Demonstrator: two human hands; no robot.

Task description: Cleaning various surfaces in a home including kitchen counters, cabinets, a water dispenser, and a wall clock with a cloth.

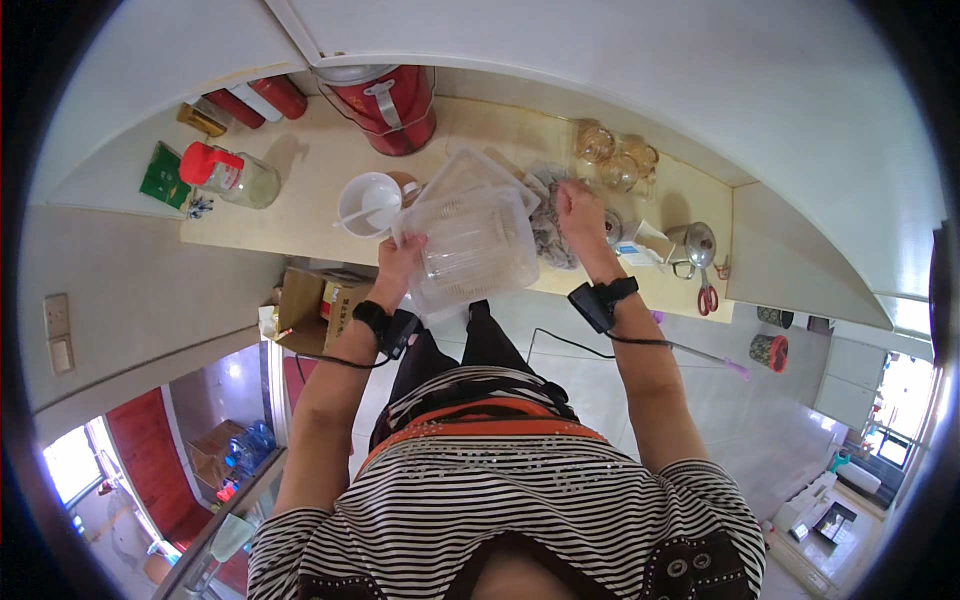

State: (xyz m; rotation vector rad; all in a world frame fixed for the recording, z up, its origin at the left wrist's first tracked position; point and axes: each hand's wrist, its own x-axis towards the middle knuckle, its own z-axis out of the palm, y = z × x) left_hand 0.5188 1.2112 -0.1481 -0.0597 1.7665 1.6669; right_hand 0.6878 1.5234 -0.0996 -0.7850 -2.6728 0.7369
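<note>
My left hand (400,258) grips the left side of a clear plastic container (470,250), which is tilted over the counter's front edge. Behind it, partly covered, lies a translucent plastic lid or tray (465,165). To the right, my right hand (580,215) is closed on a crumpled grey cloth (550,245) lying on the counter. The cloth is apart from the hand holding the container, and its far part sits beside the lid or tray. A white mug (355,193) with a spoon-like white handle in it stands left of the container.
On the counter (310,225) stand a red lidded bucket (400,125), a red-capped glass jar (255,185), several amber glass cups (620,170), a metal pot (695,243) and red-handled scissors (707,298). A cardboard box (345,312) sits below. White cabinets (620,45) overhang the back.
</note>
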